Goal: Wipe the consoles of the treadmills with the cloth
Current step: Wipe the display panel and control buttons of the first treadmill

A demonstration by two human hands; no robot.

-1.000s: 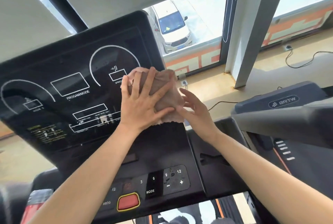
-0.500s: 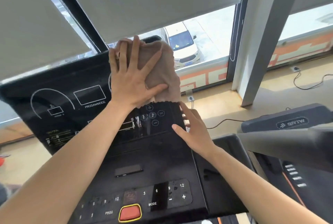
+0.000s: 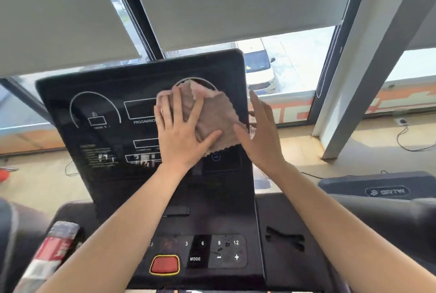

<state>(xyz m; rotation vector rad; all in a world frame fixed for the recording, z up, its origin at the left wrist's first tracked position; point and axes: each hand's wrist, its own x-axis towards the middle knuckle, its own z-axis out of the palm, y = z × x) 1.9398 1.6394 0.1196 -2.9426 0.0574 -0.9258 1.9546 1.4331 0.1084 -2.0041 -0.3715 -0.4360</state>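
L hand (image 3: 181,134) flat, fingers spread, presses cloth (image 3: 212,113) on console (image 3: 113,85), upper right part. R hand (image 3: 263,132) straight-fingered, holds nothing, at console's right edge just beside cloth. Cloth looks soft, light, prob. bunches easily; best worked w/ flat palm over its middle.

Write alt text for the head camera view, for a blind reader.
A person's left hand presses a pinkish cloth flat against a black treadmill console, while the right hand, fingers straight, is at the console's right edge. A red button sits lower down.
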